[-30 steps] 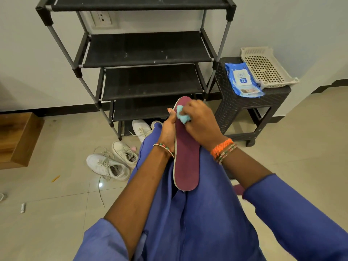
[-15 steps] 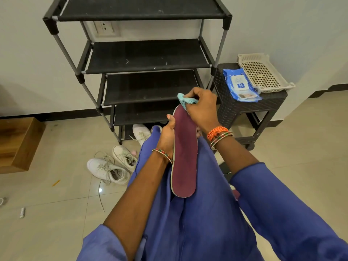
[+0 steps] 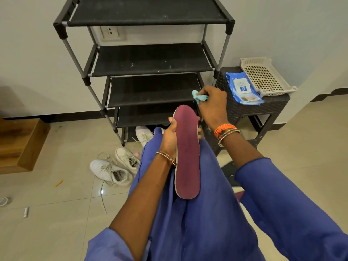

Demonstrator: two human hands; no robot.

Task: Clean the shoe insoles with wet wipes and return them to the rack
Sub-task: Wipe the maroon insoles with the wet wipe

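A maroon insole (image 3: 187, 153) stands lengthwise over my blue-clad lap, toe end pointing away from me. My left hand (image 3: 170, 137) grips its left edge near the toe, fingers wrapped behind it. My right hand (image 3: 213, 105) is lifted off the insole, up and to the right of its toe, and pinches a crumpled teal wet wipe (image 3: 198, 97). The black shoe rack (image 3: 150, 63) stands straight ahead against the wall, its shelves bare.
A dark wicker stool (image 3: 252, 110) to the right of the rack carries a blue wet-wipe pack (image 3: 243, 88) and a cream plastic basket (image 3: 264, 75). White sneakers (image 3: 113, 171) lie on the tiled floor at the left; another (image 3: 144, 134) sits under the rack. A wooden step (image 3: 20, 146) is far left.
My right hand wiped up the insole to its toe, then lifted away up and right with the wipe. The left hand kept its grip on the insole.
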